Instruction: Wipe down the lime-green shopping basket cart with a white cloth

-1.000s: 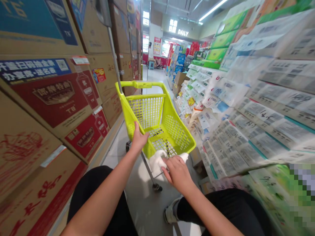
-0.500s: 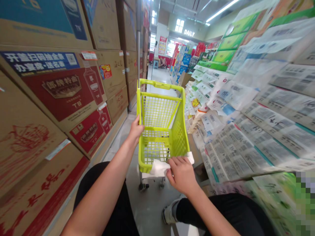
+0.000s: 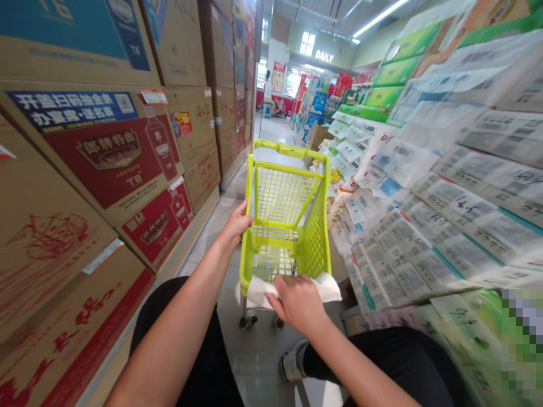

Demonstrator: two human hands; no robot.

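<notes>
"Yellow-green shopping cart [image 3: 316, 240], how is it held?"
"The left hand [image 3: 236, 225] grasps its left rim; the right hand [image 3: 299, 299] clasps white cloth [image 3: 328, 288] across the near rim. If other rims are finished, I cannot tell."
"And the room?"
"Tissue packs [image 3: 424, 237] are near its right side; floor [image 3: 214, 220] opens toward the cartons [image 3: 146, 141]."

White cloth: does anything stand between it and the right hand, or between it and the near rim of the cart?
Nothing visible does. The right hand holds the cloth directly, and the cloth lies over the near rim of the cart. The left hand is at the side rim.
</notes>
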